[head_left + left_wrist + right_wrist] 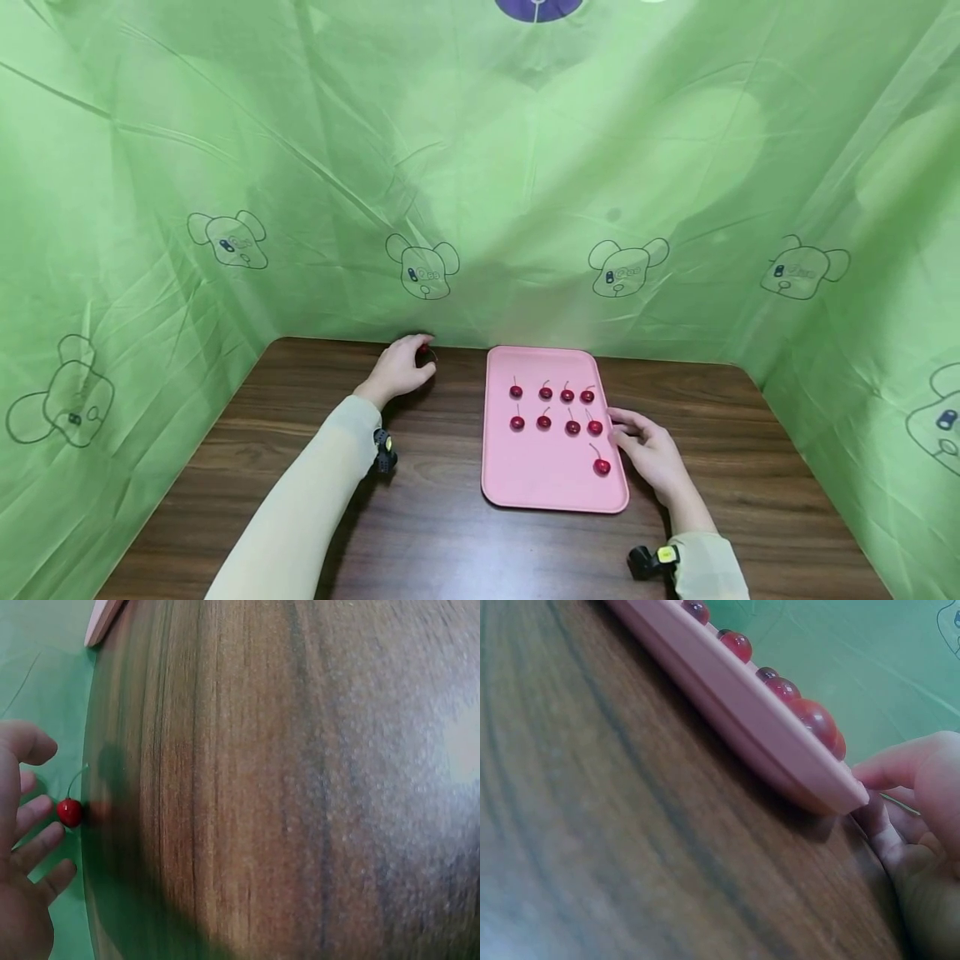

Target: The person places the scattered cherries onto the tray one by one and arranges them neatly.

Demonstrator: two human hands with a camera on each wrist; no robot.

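At the back edge of the table, my left hand (400, 369) reaches round a red cherry (70, 812) with a thin stem. The left wrist view has that cherry by the fingertips, with the thumb standing apart and the fingers loosely spread. A pink tray (540, 487) lies right of centre and carries several cherries (544, 422) in two rows. One more cherry (602, 467) lies nearer the tray's front right corner. My right hand (658, 458) pinches the tray's right rim between thumb and fingers.
The dark wooden table (427, 533) meets a green curtain (525, 208) with printed bear heads along its back and sides. A black wrist device (385, 450) sits on the left sleeve, another wrist device (651, 562) on the right.
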